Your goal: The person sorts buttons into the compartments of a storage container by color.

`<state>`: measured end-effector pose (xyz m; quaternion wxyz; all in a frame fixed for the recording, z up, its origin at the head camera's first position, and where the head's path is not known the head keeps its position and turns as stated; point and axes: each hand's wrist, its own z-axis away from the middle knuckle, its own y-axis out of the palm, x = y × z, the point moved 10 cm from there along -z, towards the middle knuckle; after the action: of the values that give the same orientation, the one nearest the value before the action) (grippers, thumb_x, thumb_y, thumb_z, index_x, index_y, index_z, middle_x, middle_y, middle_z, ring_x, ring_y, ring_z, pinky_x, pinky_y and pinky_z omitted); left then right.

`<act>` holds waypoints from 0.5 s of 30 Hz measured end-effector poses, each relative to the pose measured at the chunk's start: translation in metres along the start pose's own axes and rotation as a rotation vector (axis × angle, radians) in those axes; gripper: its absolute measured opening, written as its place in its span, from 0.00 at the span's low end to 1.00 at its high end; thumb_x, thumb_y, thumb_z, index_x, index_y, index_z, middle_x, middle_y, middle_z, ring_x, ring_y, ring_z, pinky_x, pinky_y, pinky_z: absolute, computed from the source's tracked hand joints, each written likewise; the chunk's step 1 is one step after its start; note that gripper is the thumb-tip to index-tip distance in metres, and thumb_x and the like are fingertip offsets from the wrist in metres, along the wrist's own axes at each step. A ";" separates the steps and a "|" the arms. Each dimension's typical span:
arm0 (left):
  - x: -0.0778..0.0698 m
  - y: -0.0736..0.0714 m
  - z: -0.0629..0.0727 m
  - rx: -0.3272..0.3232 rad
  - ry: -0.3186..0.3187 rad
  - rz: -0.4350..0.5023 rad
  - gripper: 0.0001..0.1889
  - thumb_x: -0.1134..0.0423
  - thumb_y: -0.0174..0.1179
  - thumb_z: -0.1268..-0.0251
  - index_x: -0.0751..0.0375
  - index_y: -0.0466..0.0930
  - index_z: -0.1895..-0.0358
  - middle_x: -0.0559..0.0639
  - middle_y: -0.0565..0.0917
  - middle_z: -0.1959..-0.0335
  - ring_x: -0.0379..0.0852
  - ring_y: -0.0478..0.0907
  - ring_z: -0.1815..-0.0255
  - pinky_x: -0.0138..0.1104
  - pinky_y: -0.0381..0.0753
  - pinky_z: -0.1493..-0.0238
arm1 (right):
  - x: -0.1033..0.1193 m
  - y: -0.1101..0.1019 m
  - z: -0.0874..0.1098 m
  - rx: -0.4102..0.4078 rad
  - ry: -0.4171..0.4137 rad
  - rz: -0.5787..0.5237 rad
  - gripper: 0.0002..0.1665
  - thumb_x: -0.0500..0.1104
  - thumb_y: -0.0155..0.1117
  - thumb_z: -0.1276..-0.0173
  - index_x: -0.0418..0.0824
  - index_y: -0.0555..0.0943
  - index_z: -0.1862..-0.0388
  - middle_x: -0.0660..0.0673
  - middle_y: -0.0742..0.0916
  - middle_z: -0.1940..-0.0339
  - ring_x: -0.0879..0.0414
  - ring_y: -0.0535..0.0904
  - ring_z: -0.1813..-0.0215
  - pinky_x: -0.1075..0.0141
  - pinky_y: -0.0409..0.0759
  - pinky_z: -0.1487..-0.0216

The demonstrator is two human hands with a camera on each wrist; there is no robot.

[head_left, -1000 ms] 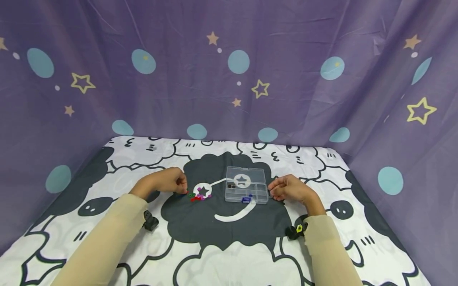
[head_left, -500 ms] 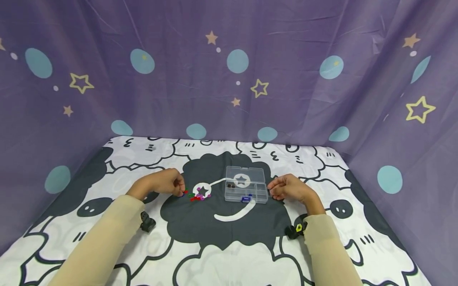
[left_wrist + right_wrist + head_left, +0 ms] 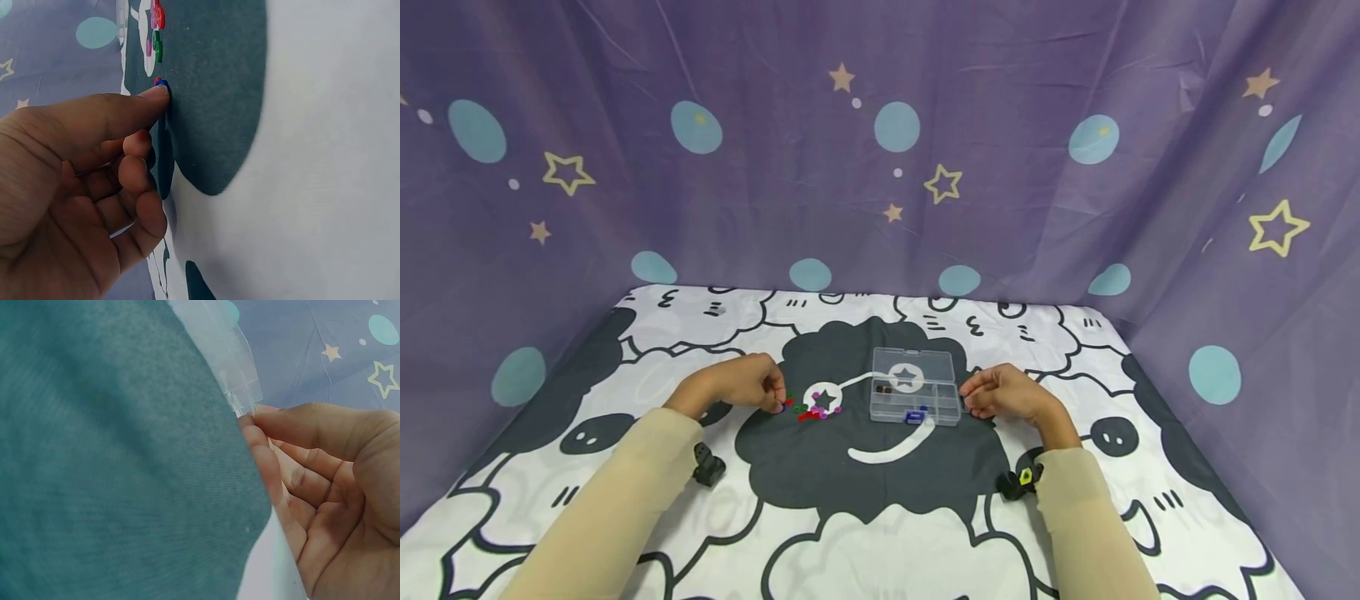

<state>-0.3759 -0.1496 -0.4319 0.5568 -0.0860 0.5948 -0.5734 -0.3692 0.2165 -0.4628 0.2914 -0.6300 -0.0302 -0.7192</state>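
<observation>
Blue glossy plastic-looking piece (image 3: 164, 82): tiny, left of the clear, rectangular, compartmented plastic box (image 3: 891, 410); probably light, stiff and slippery, best taken by its edges between fingertips.
Left hand (image 3: 739, 383): thumb and a finger close together, pinching that piece; other fingers curled.
Right hand (image 3: 1009, 395): thumb and finger pinching the box's right end; thin walls suggest something light that slides easily, best steadied low on an end wall.
Loose bits: small red pieces (image 3: 808, 416), green pieces (image 3: 158, 51) and magenta pieces (image 3: 838, 410), left of the box.
Transparent flat lid (image 3: 931, 367): open, on the box's far side.
</observation>
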 end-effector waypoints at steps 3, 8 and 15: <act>-0.001 0.000 0.000 0.008 0.000 0.002 0.05 0.70 0.71 0.39 0.59 0.86 0.71 0.45 0.79 0.78 0.40 0.70 0.76 0.35 0.71 0.71 | 0.000 0.000 -0.001 -0.004 -0.002 -0.001 0.11 0.29 0.62 0.30 0.25 0.82 0.51 0.43 0.88 0.66 0.54 0.85 0.65 0.62 0.85 0.61; -0.002 0.000 0.001 0.017 0.008 -0.011 0.05 0.70 0.70 0.40 0.58 0.86 0.72 0.44 0.81 0.77 0.40 0.70 0.75 0.35 0.71 0.70 | -0.001 -0.001 -0.001 -0.007 0.002 -0.005 0.11 0.29 0.63 0.30 0.25 0.83 0.51 0.43 0.88 0.66 0.54 0.85 0.65 0.62 0.85 0.61; -0.003 -0.001 0.001 0.018 0.002 -0.041 0.06 0.69 0.70 0.40 0.57 0.85 0.73 0.43 0.80 0.77 0.40 0.70 0.76 0.35 0.71 0.71 | 0.001 0.000 -0.001 0.001 -0.014 -0.001 0.12 0.29 0.63 0.30 0.24 0.82 0.50 0.42 0.89 0.66 0.55 0.85 0.65 0.62 0.85 0.60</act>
<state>-0.3744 -0.1487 -0.4291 0.5449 -0.0926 0.5884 -0.5901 -0.3704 0.2160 -0.4625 0.2912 -0.6349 -0.0328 -0.7149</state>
